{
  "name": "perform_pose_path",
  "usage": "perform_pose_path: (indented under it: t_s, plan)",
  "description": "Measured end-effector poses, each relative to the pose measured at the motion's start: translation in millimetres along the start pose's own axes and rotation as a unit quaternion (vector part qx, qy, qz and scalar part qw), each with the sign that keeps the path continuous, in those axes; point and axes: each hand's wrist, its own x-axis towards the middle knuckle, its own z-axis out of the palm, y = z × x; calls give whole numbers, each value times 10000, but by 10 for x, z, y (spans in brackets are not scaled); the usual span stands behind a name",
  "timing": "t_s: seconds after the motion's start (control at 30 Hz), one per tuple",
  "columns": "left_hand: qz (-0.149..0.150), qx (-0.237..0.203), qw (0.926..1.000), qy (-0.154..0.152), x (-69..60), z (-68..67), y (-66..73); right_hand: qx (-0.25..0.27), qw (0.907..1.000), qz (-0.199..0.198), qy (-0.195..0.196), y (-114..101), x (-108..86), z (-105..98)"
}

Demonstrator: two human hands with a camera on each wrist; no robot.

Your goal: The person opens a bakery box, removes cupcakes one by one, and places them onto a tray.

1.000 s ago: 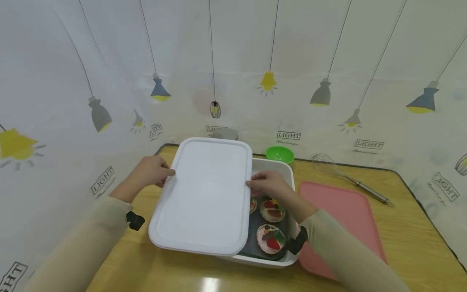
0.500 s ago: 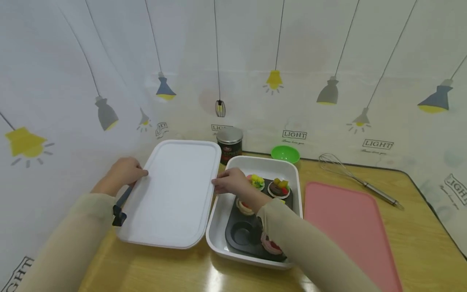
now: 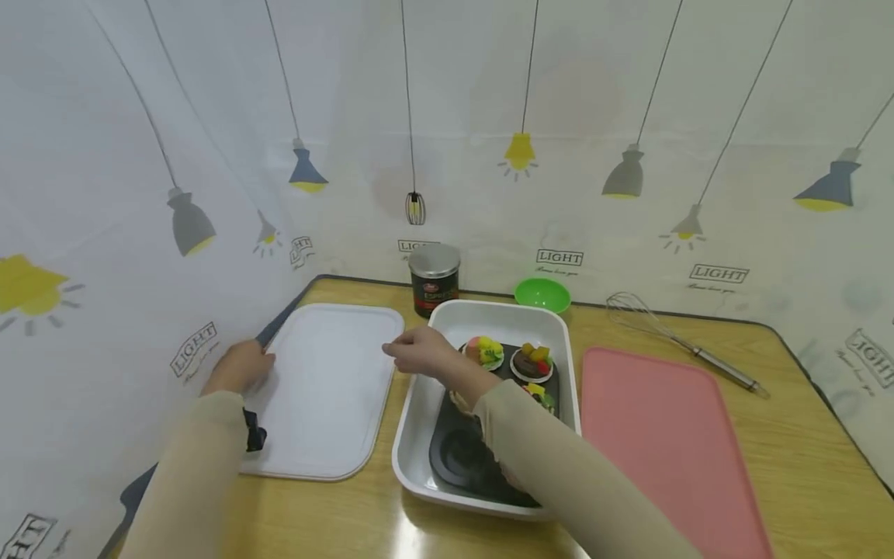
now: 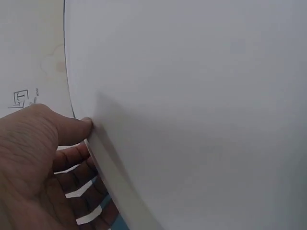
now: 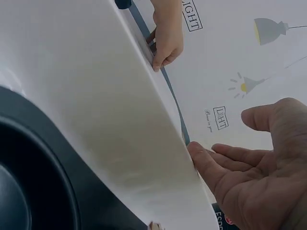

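Observation:
In the head view, a flat white lid (image 3: 328, 388) lies at the left of the table. My left hand (image 3: 240, 369) is at its left edge; up close the left thumb (image 4: 74, 129) presses on top while the fingers curl beneath. Over the gap between the lid and a white rectangular container (image 3: 517, 320) is my right hand (image 3: 424, 353). The right wrist view shows that hand with thumb spread and fingers extended, holding nothing. Inside the container sits a dark muffin tin (image 3: 461, 458) with decorated cupcakes (image 3: 533, 362); my right forearm hides part of it.
A pink tray (image 3: 656, 435) lies right of the container, with a whisk (image 3: 680, 345) beyond it. Behind stand a black tin (image 3: 434, 283) with a silver lid and a green bowl (image 3: 542, 295). A printed sheet hangs along the left and back.
The white lid has moved left off the container and down onto the table. My right hand has let go of its right edge; my left hand stays at the left edge.

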Motion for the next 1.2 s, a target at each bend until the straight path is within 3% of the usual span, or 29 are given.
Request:
perform_pose_path:
  t_s: [0.13,0.2,0.37,0.53,0.7,0.83,1.0,1.1,1.2]
  plan:
    - [-36,257,9991,339,-31,47,-21,-143,9981,-581,-167,38,-76,-88]
    - [-24,413,9985,350,-32,37,15,-215,9960,-846,-188,57,-130,-155]
    - [193,770,9962,352,12,5,143,-1079,9870,-1190,39,136,-283,-388]
    - [386,918,9948,222,11,16,500,-1739,9722,-1547,259,195,-501,-682]
    - [975,1105,9885,333,-89,84,935,-1787,9598,-2141,302,356,-756,-968]
    - [1741,900,9806,62,-153,198,1240,-1657,9530,-2535,98,561,-980,-1175]
    - [2675,167,9614,-621,-177,412,1556,-1710,9444,-2806,-73,804,-1327,-1380]
    - [2846,-357,9545,-818,-165,529,1701,-1809,9410,-2859,-62,913,-1476,-1450]
    - [2828,-939,9488,-1053,-135,642,1821,-1605,9425,-2924,-219,1019,-1561,-1478]
